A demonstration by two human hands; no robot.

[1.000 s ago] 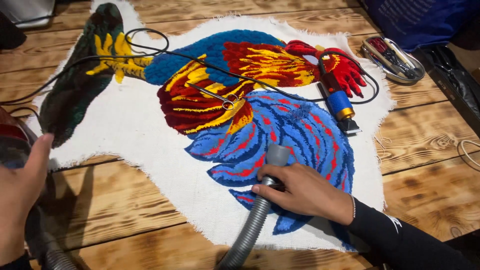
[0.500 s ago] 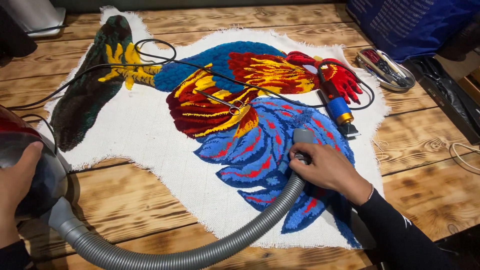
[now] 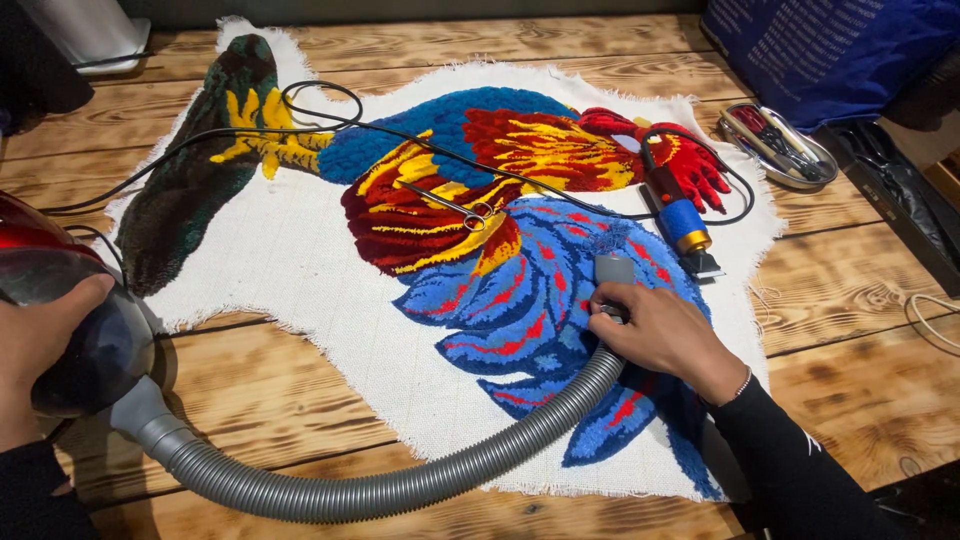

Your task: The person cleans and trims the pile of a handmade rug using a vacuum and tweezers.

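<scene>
A big rug (image 3: pixel 300 270) shaped like a colourful bird is spread flat on the wooden desk (image 3: pixel 860 390). The grey hose (image 3: pixel 400 480) is held near its tip by the right hand (image 3: pixel 655 330), with the fingers closed around it. The tip (image 3: pixel 613 270) is pressed on the blue part of the rug, at about 3 o'clock from the middle. The red and dark vacuum cleaner (image 3: pixel 60 300) is steadied at 9 o'clock by the left hand (image 3: pixel 35 345), which is laid open on top of it. Only the blue part is being cleaned now. How much is already clean cannot be told, since no fluff is seen. Scissors (image 3: pixel 450 205) and a blue trimmer (image 3: pixel 680 215) with a black cord (image 3: pixel 300 130) are left lying on the rug, at about 12 and 2 o'clock.
</scene>
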